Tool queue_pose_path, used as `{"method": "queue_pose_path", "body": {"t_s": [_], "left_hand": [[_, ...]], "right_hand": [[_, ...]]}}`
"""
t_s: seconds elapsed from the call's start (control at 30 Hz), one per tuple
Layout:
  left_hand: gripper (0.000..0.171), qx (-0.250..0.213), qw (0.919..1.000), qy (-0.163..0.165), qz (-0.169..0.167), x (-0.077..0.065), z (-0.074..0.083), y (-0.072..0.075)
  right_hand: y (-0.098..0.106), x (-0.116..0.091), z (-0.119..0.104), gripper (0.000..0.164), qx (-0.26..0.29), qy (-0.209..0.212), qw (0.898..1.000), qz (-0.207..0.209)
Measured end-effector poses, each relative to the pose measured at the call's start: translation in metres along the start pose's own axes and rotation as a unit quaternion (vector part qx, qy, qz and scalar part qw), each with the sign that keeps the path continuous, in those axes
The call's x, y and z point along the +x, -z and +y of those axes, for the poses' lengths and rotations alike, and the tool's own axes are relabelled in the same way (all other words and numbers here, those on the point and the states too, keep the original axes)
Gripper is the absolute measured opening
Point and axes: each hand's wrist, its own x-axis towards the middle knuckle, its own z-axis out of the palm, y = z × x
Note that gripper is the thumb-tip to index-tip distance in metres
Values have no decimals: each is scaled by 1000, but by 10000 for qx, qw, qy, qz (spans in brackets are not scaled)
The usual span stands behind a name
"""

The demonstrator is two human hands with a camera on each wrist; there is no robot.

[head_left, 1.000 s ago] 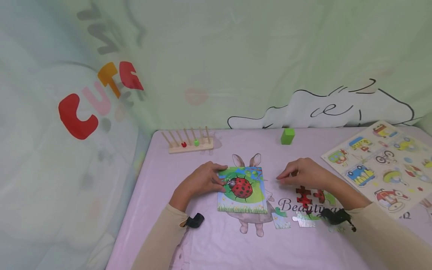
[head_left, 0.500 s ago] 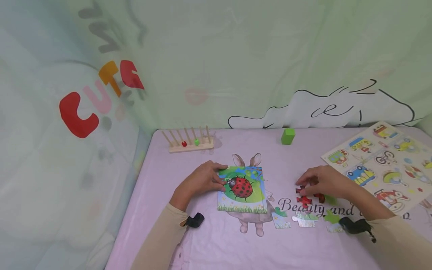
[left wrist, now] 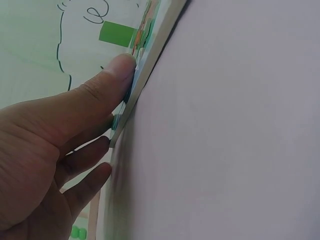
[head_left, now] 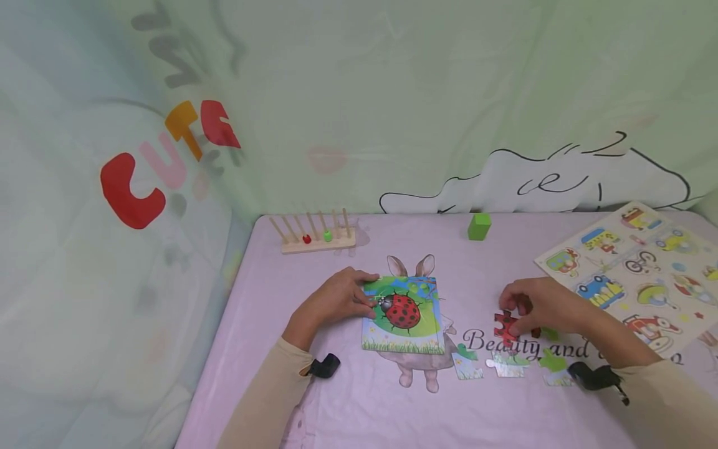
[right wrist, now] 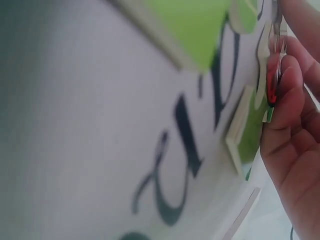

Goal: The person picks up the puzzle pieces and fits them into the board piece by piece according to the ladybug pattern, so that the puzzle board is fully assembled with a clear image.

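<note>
A square ladybug picture board (head_left: 402, 315) lies mid-table. My left hand (head_left: 342, 299) holds it by its left edge; in the left wrist view the thumb (left wrist: 122, 66) presses the printed face and the other fingers lie along the edge. Farther right, my right hand (head_left: 546, 305) pinches a red, black-spotted jigsaw piece (head_left: 507, 327) between thumb and fingers, and part of that piece is covered by the hand. Around it lie more jigsaw pieces: a grassy one (head_left: 469, 363), a white-and-green one (head_left: 507, 365) and a green one (head_left: 554, 365). Another red piece sits partly behind the fingers.
At the back left stands a wooden peg rack (head_left: 318, 240) with a red and a green bead. A green block (head_left: 479, 226) stands near the back edge. A vehicle picture board (head_left: 639, 268) lies at the right, partly beneath the right forearm.
My right hand has moved rightward and down from beside the ladybug board to the loose pieces, and now pinches the red jigsaw piece. My left hand stays on the board.
</note>
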Motion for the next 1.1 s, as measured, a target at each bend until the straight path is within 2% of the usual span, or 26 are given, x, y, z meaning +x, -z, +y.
{"method": "queue_pose_path", "body": {"t_s": [0.23, 0.5, 0.67, 0.77, 0.9, 1.1], "left_hand": [[26, 4, 10000, -16, 4, 1, 0, 0], [26, 32, 10000, -34, 14, 1, -1, -1], [25, 80, 10000, -1, 2, 1, -1, -2], [25, 39, 10000, 35, -16, 1, 0, -2], [25, 45, 10000, 57, -25, 1, 0, -2], [26, 30, 9999, 95, -41, 2, 1, -1]], "right_hand": [[4, 2, 2, 41, 256, -89, 9993, -251], [10, 3, -4, 37, 917, 371, 9931, -625], [6, 8, -11, 15, 1380, 481, 9864, -752], [1, 14, -14, 11, 1707, 379, 9808, -861], [-4, 23, -21, 18, 1860, 281, 9778, -919], [-9, 36, -37, 40, 1956, 252, 9761, -913]]}}
